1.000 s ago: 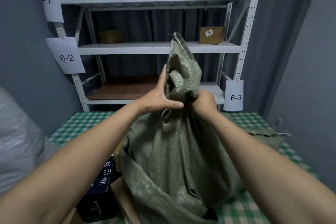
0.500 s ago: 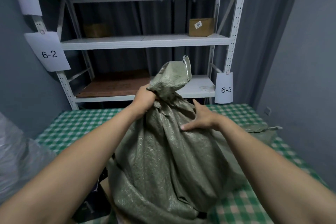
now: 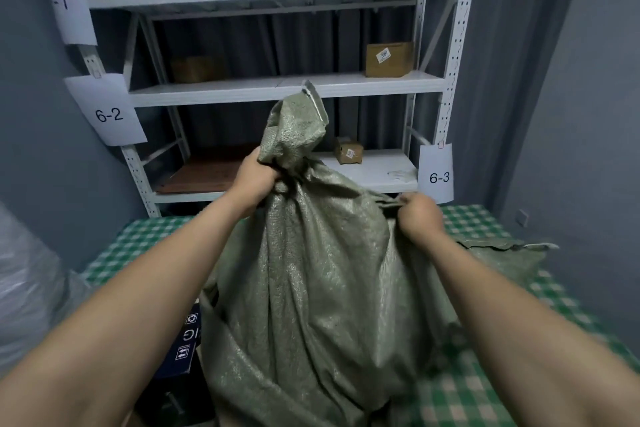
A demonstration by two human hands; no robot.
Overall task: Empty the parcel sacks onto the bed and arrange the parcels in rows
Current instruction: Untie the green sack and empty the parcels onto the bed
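Observation:
A bulging green woven sack [image 3: 311, 288] stands upright on the bed [image 3: 485, 392], which has a green and white checked cover. My left hand [image 3: 256, 180] grips the bunched neck of the sack at its top. My right hand [image 3: 420, 215] pinches a fold of the sack's cloth at its right shoulder. A dark blue parcel box [image 3: 183, 343] lies against the sack's lower left side, partly hidden by my left forearm. The sack's contents are hidden.
A white metal shelf rack [image 3: 287, 90] stands behind the bed, with paper labels 6-2 [image 3: 109, 114] and 6-3 [image 3: 438, 177] and a few cardboard boxes [image 3: 388, 59]. A flat empty green sack [image 3: 502, 250] lies at the right. Clear plastic wrap [image 3: 24, 288] bulges at the left.
My right hand has slid from lying flat on the sack's front to its right shoulder and now pinches the cloth. My left hand keeps its grip on the neck.

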